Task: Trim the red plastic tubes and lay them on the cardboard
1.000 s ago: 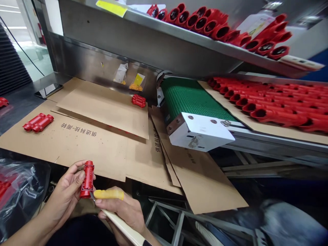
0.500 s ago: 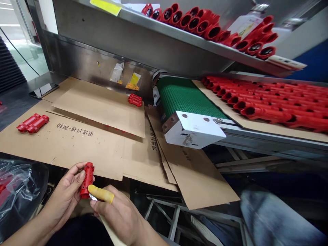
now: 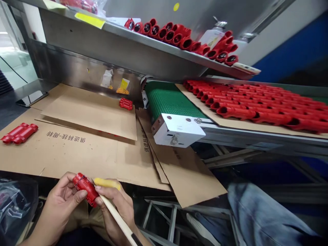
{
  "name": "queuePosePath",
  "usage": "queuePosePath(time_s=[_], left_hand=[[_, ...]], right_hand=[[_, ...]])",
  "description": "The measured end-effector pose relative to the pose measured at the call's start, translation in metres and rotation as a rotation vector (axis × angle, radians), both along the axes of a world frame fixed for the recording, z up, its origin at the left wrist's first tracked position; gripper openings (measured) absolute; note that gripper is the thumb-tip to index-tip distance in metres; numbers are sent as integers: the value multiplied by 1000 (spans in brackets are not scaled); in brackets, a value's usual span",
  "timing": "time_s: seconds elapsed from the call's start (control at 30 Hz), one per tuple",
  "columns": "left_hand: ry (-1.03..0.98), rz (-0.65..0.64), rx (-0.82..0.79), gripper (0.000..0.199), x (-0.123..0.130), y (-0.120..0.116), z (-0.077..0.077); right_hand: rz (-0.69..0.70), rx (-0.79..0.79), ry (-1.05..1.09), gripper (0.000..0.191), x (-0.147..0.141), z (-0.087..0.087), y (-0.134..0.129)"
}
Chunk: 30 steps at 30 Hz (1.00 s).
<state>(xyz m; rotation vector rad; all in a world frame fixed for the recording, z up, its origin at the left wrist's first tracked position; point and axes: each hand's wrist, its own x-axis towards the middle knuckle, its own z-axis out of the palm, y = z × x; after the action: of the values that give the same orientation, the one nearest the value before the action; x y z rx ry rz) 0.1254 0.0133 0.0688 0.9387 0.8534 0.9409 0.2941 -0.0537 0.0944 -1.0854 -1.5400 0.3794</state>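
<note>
In the head view, my left hand (image 3: 60, 201) grips a short red plastic tube (image 3: 85, 188) with cut-out, ridged sides, tilted over the near edge of the cardboard. A slim tool with a long pale handle (image 3: 116, 215) and a dark band near its end is in my right hand (image 3: 118, 201). Its small metal tip lies against or very near the tube's side, and the exact kind of blade is hidden. A yellow finger cot (image 3: 106, 183) covers one finger of the right hand, which is close to the tube.
Red tubes (image 3: 22, 133) lie on the cardboard (image 3: 77, 153) at left, and a smaller red piece (image 3: 126, 103) farther back. A green conveyor (image 3: 169, 102) carries rows of red tubes (image 3: 256, 102). Overhead is a metal shelf (image 3: 153, 42) with more tubes. Someone's jeans-clad leg (image 3: 258, 212) is at right.
The red tube has gone from nearly upright to tilted, its top leaning left. The right hand has turned, so the tool's pale handle shows more. The whole view has shifted.
</note>
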Motion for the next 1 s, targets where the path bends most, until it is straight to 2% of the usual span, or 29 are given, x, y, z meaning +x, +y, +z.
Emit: queuePosePath(time_s=[0.13,0.23,0.3,0.43,0.73,1.0], left_hand=[[56,-43,70,25,2,-6,6],[43,7,8,27,4,-10,10],[38,21,-3,28,4,-11,9],[50,-49,51,26,1,-10,3],[81,26,87,27,7,-15,3],[80,-26,81,27,2,-13,-1]], right_hand=[[34,75,-40,30,-3,0,1],[23,93,-47,29,-3,-1,1],[20,94,-44,28,-4,-1,0],[21,96,-41,30,-4,-1,0],[-36,77,-27,45,-8,-4,-8],[4,18,14,37,-5,-2,-7]])
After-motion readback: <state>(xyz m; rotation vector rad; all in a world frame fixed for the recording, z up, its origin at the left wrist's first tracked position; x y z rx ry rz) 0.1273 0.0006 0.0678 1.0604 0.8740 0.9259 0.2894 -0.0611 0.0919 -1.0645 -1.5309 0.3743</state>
